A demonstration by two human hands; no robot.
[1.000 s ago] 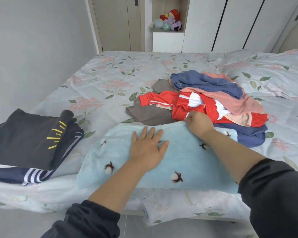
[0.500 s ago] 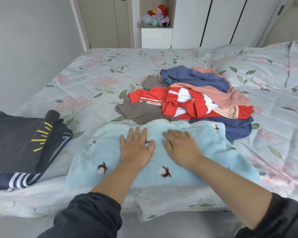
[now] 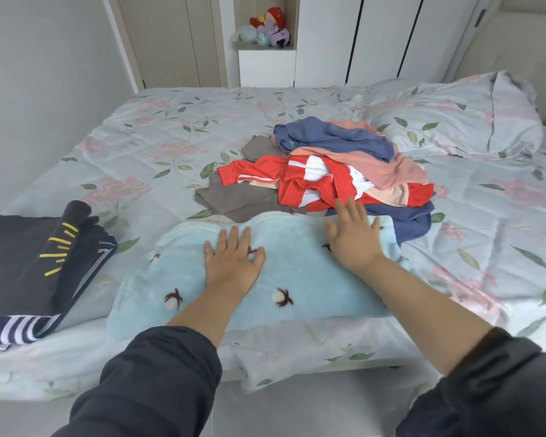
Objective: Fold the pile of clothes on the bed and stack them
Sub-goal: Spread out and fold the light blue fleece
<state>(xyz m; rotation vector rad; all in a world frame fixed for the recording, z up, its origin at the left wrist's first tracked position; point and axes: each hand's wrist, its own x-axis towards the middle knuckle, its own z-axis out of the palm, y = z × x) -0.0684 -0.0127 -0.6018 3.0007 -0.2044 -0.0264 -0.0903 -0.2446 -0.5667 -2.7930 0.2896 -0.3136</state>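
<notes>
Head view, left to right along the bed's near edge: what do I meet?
folded stack of dark clothes with yellow dashes → left hand, flat on the pale blue fleece cloth → right hand, at its far edge

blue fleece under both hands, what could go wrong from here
1. The blue fleece lies along the near edge of the bed; a careless fold might let it slide off.
2. Its far edge touches the pile, and the right hand has fingertips at the red top, so folding may snag loose clothes.
3. Only flat palms hold it, the left hand included; the plush fabric may bunch.
</notes>
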